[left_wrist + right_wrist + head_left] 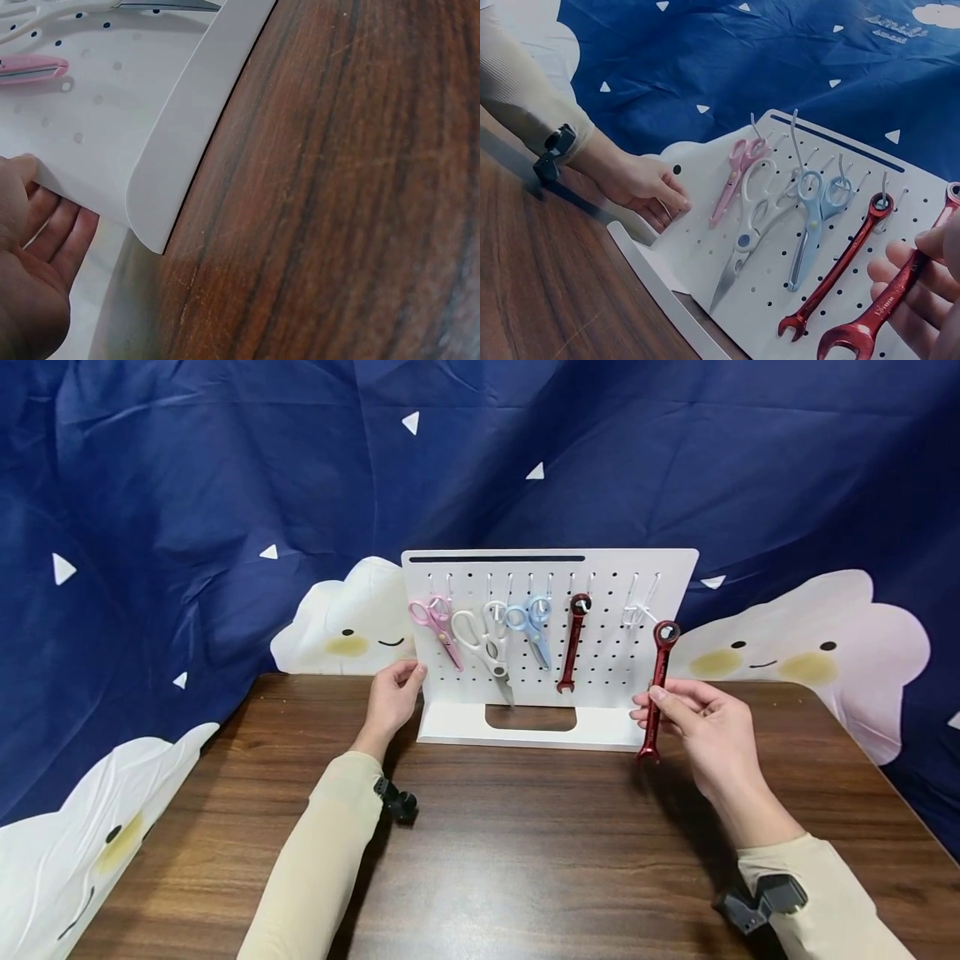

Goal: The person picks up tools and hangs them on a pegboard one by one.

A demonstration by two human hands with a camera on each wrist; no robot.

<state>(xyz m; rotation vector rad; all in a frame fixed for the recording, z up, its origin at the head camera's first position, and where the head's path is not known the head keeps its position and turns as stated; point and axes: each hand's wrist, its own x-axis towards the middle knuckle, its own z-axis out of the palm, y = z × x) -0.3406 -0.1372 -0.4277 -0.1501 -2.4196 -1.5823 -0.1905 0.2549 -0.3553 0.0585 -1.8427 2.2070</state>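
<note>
My right hand (716, 727) pinches a red ratchet wrench (659, 672) between thumb and fingers. It is held nearly upright, ring end up, in front of the right side of a white pegboard (615, 695). Near its ring end is a bare wire hook (637, 613). My left hand (393, 695) grips the board's left edge, thumb in front and other fingers behind it. Hanging from hooks are pink scissors (444, 635), white scissors (487, 643), light blue scissors (534, 631) and another red wrench (840, 262).
The pegboard stands on a white base (450, 727) with a cut-out, toward the back of a brown wooden table (525, 843). Behind hangs a dark blue cloth (300, 468) with white triangles and clouds. Each wrist carries a small black camera (397, 802).
</note>
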